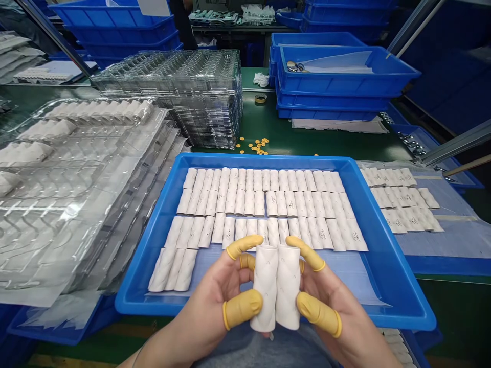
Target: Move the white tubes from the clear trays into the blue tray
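Note:
Two white rolled tubes stand upright side by side in front of me. My left hand (218,296) grips the left tube (264,289) between thumb and fingers. My right hand (330,306) grips the right tube (288,286) the same way. Yellow finger cots cover the fingertips of both hands. Behind the hands lies a blue tray (391,271) with several rows of the same white tubes (268,199) laid flat on a clear sheet.
Clear plastic blister trays (76,194) spread at the left, some holding white pieces, with a tall stack (192,92) behind. Stacked blue bins (337,76) stand at the back right. More white tubes (402,199) lie at the right. Small yellow cots (257,145) scatter on the green table.

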`<state>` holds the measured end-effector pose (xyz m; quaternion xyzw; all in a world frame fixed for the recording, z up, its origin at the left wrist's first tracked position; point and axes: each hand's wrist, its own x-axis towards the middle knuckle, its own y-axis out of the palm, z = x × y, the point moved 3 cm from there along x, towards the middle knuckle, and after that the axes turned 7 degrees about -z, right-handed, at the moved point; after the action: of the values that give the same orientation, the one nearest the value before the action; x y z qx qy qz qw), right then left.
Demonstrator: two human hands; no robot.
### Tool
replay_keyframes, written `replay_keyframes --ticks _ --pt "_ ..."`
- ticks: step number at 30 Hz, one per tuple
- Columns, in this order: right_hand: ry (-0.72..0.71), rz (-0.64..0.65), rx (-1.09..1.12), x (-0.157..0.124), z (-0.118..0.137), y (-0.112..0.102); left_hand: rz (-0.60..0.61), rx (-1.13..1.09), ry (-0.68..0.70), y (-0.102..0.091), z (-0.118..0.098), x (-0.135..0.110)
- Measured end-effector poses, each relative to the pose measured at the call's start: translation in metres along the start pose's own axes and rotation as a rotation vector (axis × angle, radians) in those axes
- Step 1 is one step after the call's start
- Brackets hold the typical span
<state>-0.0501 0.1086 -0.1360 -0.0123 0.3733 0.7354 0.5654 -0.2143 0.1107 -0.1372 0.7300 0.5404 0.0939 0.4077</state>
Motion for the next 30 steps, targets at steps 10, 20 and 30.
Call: replay_keyframes --ticks 10,20,30 --pt "0.026 0.024 0.048 0.002 -0.002 -0.002 0.034 -0.024 0.023 -0.002 -0.002 0.0" --pt "-0.002 0.06 0.049 0.003 0.003 0.003 0.086 0.086 0.078 0.002 -0.01 -0.006" --pt "-0.074 -0.093 0.007 0.006 0.001 -0.003 0.276 0.58 0.034 0.002 -0.017 -0.03"
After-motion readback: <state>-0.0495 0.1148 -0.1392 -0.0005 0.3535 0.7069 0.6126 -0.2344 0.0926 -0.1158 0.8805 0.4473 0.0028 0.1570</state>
